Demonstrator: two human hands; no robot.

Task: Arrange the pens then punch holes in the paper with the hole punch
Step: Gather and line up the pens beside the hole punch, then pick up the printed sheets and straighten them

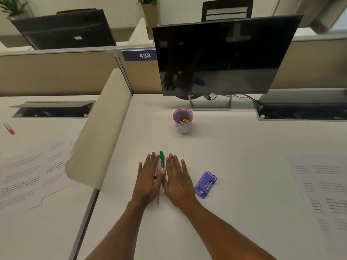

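Note:
A green-capped marker (161, 162) and a thin orange pen (158, 198) lie lengthwise on the white desk, bunched between my two hands. My left hand (149, 179) lies flat, fingers extended, against the left side of the pens. My right hand (178, 181) lies flat against their right side. Neither hand grips anything; other pens may be hidden under the palms. A purple hole punch (205, 184) rests on the desk just right of my right hand. A printed sheet of paper (323, 194) lies at the desk's right edge.
A purple pen cup (183, 121) with small items inside stands behind the hands, before a dark monitor (221, 57). A beige divider (97, 139) bounds the desk on the left; beyond it lie papers (28, 175) and a red marker (9, 128).

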